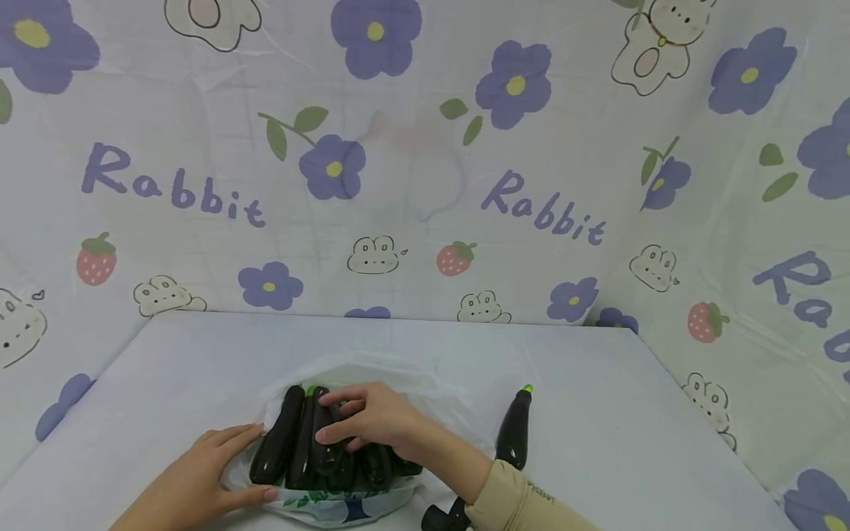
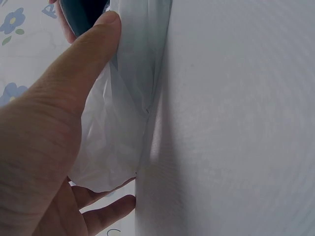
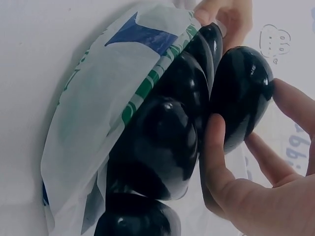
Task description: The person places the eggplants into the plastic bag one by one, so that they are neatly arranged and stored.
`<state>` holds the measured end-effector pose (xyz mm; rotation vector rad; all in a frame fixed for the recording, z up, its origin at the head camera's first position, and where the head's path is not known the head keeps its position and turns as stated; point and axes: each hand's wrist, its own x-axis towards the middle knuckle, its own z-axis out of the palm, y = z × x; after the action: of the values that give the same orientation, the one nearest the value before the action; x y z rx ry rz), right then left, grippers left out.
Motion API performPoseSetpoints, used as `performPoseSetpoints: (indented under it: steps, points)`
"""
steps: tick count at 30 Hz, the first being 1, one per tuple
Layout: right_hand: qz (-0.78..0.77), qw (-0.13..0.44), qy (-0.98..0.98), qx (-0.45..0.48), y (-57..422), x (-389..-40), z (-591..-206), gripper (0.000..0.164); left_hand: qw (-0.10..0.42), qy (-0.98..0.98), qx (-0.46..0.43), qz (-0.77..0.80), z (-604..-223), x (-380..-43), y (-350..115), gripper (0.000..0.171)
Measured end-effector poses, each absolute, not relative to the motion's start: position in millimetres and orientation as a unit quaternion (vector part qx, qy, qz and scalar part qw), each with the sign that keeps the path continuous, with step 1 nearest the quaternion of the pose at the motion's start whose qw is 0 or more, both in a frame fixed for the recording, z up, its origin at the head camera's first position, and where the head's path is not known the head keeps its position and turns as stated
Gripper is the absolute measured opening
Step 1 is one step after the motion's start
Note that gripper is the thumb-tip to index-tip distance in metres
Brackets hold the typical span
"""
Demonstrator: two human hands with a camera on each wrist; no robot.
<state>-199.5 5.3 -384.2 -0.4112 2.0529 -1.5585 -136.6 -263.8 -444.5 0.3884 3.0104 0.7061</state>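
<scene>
A white plastic bag [image 1: 392, 509] with green and blue print lies on the table, its mouth spread around several long, glossy black eggplants [image 1: 279, 439]. My right hand [image 1: 381, 420] holds one eggplant [image 3: 243, 93] lying on top of the others, thumb on one side and fingertips on the other. At the bag's left end, my left hand [image 1: 212, 468] rests with thumb and fingers spread along its sides. In the left wrist view, its thumb lies over the bag's rim [image 2: 140, 44], and part of the fingers is hidden behind the plastic.
To the right of the bag lies another eggplant [image 1: 514, 431] with a bright green tip. Nearer the front edge, a black object [image 1: 438, 518] is partly covered by my right sleeve [image 1: 524, 501]. A patterned cloth [image 1: 412, 184] hangs behind the white table [image 1: 611, 413].
</scene>
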Motion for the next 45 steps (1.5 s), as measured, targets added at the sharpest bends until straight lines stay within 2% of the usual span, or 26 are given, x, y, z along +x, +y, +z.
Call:
performPoseSetpoints:
  steps: [13, 24, 30, 36, 45]
  points:
    - [-0.589, 0.249, 0.753, -0.157, 12, -196, -383, 0.038, 0.021, 0.966, 0.129, 0.222, -446, -139, -266, 0.099]
    - [-0.619, 0.169, 0.749, -0.166, 76, -182, -364, 0.037, 0.028, 0.965, 0.137, 0.222, -448, -138, -268, 0.095]
    - [-0.617, 0.109, 0.772, -0.105, 127, -178, -364, 0.042, 0.029, 0.964, 0.141, 0.223, -447, -139, -267, 0.095]
    - [-0.606, 0.033, 0.795, -0.002, 177, -180, -377, 0.037, 0.025, 0.963, 0.148, 0.222, -448, -139, -269, 0.093]
    - [-0.602, 0.005, 0.791, 0.105, 217, -172, -408, 0.044, 0.025, 0.961, 0.153, 0.227, -449, -140, -269, 0.092]
